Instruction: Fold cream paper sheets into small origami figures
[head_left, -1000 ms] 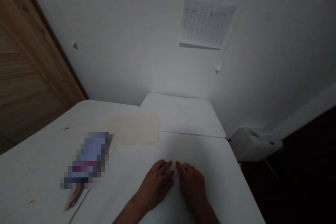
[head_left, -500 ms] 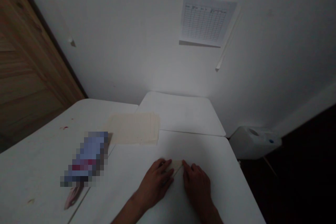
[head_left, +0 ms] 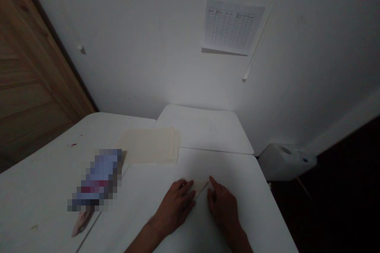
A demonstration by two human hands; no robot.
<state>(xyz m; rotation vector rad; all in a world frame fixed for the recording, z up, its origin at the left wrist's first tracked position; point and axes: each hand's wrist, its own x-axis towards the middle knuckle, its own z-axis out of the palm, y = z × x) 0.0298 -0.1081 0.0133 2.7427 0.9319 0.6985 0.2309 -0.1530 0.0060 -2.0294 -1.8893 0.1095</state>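
Note:
A small, pale folded piece of paper [head_left: 199, 186] lies on the white table, its slanted edge facing my right hand. My left hand [head_left: 177, 205] holds it down from the left, with bent fingers on its near and left side; part of the paper is hidden beneath them. To the right, my right hand [head_left: 224, 207] rests on the table with its index finger stretched out. That fingertip is at the paper's upper right corner; whether it touches is hard to tell. Further back and to the left lies a stack of cream lined sheets [head_left: 148, 146].
A pixelated blue item [head_left: 101, 174] lies left on the joined white tables [head_left: 213, 130], a pinkish thing [head_left: 81, 223] at its lower end. A printed chart [head_left: 230, 27] hangs on the wall. A white plastic container [head_left: 274, 164] stands beyond the table's right edge; a wooden door [head_left: 26, 67] is left.
My right index finger has moved slightly up and right, from the paper's corner to just beside it. My left hand stays on the paper.

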